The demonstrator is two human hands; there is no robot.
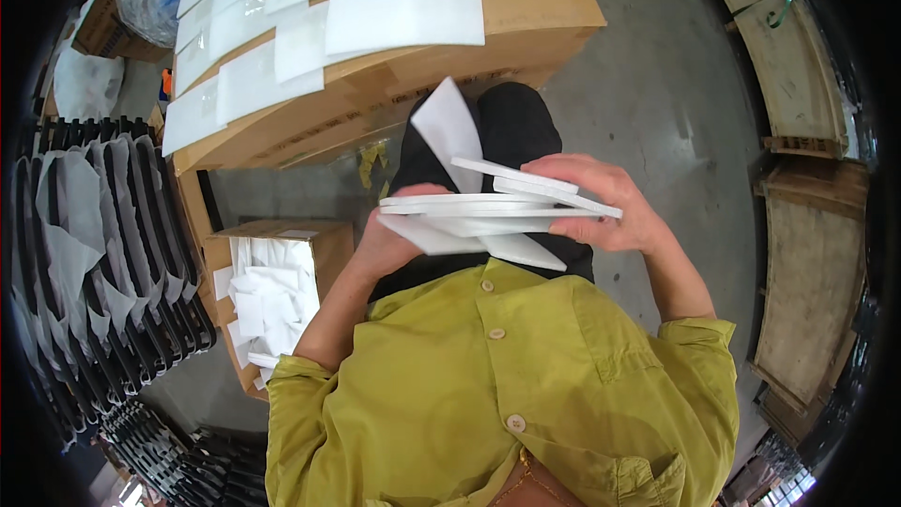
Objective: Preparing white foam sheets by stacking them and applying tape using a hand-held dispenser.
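Observation:
Over my lap, my left hand [383,242] and my right hand [605,202] hold a loose bunch of white foam sheets [469,209] between them. My left fingers are closed round the left end, partly hidden behind the sheets. At the right end, my right thumb and fingers pinch several sheets, which fan slightly apart. One sheet [449,127] sticks out away from me at a slant, and others hang at angles underneath. In front of me, overlapping white foam sheets [404,17] lie in rows on a large cardboard box [540,14].
Beside my left arm stands an open cardboard box [333,249] full of white foam pieces [272,296]. Farther left are black frames [103,272] draped with thin white wrapping. Wooden crates [809,272] line the right side, across a grey concrete floor [662,103].

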